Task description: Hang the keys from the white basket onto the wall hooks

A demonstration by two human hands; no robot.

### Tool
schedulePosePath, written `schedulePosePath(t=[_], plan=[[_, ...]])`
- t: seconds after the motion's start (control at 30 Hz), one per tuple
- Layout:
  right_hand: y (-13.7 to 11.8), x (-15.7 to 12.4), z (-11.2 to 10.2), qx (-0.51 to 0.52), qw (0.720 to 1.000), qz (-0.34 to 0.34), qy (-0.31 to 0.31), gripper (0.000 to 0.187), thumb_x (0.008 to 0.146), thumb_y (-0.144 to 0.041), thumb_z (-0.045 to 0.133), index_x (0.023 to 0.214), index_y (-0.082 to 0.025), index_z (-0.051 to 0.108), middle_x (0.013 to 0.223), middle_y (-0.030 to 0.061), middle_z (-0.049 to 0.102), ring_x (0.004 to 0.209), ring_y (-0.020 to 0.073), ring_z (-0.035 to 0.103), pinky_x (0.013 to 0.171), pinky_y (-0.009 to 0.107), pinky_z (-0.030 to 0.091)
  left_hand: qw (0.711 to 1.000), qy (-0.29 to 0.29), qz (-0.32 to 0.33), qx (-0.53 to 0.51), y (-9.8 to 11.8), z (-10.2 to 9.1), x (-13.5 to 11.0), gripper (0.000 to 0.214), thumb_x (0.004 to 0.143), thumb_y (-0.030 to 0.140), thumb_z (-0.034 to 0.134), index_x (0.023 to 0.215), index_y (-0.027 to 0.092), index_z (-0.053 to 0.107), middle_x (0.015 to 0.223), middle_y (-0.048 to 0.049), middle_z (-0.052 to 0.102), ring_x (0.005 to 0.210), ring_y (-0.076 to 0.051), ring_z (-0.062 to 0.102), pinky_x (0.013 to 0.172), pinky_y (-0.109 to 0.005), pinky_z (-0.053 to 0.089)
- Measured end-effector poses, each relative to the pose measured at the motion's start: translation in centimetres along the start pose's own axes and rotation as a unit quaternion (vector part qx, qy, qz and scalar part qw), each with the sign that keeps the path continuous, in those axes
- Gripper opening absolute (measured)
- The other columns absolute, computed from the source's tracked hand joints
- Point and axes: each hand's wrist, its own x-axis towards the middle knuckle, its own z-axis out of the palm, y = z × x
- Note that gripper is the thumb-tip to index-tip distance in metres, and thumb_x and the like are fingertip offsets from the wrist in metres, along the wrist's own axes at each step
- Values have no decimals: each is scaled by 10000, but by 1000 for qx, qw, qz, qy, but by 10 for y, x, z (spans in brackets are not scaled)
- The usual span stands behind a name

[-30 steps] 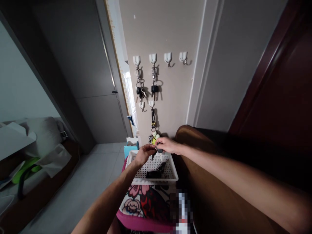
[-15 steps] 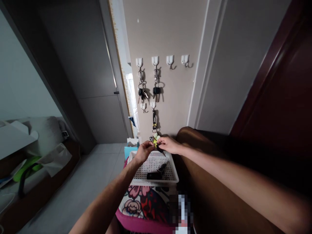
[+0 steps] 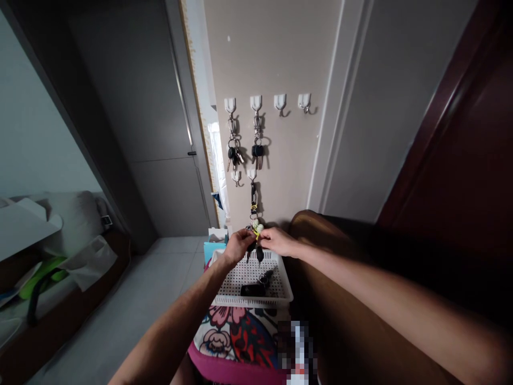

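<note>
A keychain with a black strap [image 3: 254, 195] hangs from a lower white wall hook [image 3: 251, 175]. Pale green round charms [image 3: 258, 226] and a yellow piece dangle from its ring. My left hand [image 3: 239, 244] is closed in a pinch at the left side of this bunch, and my right hand [image 3: 277, 241] pinches it from the right by the yellow piece. The fingertips hide exactly which part each one grips. Dark-headed keys [image 3: 259, 254] hang below the fingers, over a white perforated basket [image 3: 287, 286]. Inside the basket lie a black flat object [image 3: 252, 290] and more keys [image 3: 265, 278].
Two key bunches, left [image 3: 234, 154] and right [image 3: 257, 151], hang from upper hooks. Further hooks [image 3: 280, 101] are on the wall. A floral cloth-covered surface [image 3: 230, 337] supports the basket. A blue box [image 3: 215, 251] stands behind it, and a brown rounded furniture piece [image 3: 320, 262] is on the right.
Dark keys now hang lower and more visibly beneath my fingers, and the yellow piece is more covered. Both hands stay at the keychain with only small shifts.
</note>
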Motion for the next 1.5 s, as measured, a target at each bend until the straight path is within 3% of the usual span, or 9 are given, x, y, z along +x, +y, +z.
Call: schedulePosePath(t=[0.23,0.57,0.73,0.87,1.03,1.2,1.33,1.5], plan=[[-4,-1,-5,9,1000,18,12,150,610,-230,401,560,-131,502,463,-41,413,432,50,336,404,171,231,1000,-2,-29,-8,1,-3,1,188,493,271,571,569,119,492,447,55,428,398,-28,345,413,-169,248],[-2,2,-9,26,999,-8,44,156,590,-176,422,651,-123,555,552,-11,516,487,67,404,442,172,286,997,11,54,53,16,-1,2,98,496,215,559,500,120,536,463,33,474,476,-56,375,480,-181,279],[-6,4,-18,39,994,-27,100,157,607,-206,427,607,-120,558,519,-13,512,494,75,418,463,181,307,996,-1,66,63,31,5,8,73,517,188,533,496,119,524,413,49,427,425,-46,345,453,-181,266],[-18,7,-48,146,979,-6,144,173,621,-245,430,642,-111,538,533,-9,505,495,72,429,471,185,338,995,-21,87,53,53,16,19,70,545,186,508,575,122,512,454,39,451,431,-53,382,447,-182,279],[-43,21,-116,225,943,-5,244,140,600,-243,467,647,-119,513,581,5,516,494,67,441,450,180,359,984,-45,164,52,95,37,34,163,571,157,491,732,131,507,552,10,493,510,-77,452,491,-193,328],[-68,45,-177,253,898,-14,360,107,608,-215,463,656,-127,500,595,7,521,463,51,438,416,162,355,958,-7,252,140,141,58,40,291,558,111,498,846,151,520,762,-46,536,593,-101,472,548,-210,358],[-77,68,-202,225,878,-20,421,122,598,-215,471,663,-123,519,588,5,530,450,46,439,397,150,347,930,24,293,221,167,63,48,318,582,109,474,892,167,511,851,-45,527,635,-101,482,604,-212,374],[-78,91,-212,171,857,1,486,163,573,-246,485,653,-120,552,593,15,559,467,59,467,407,149,347,884,54,306,348,178,57,57,335,619,130,433,949,165,475,879,-41,525,699,-98,489,688,-221,378]])
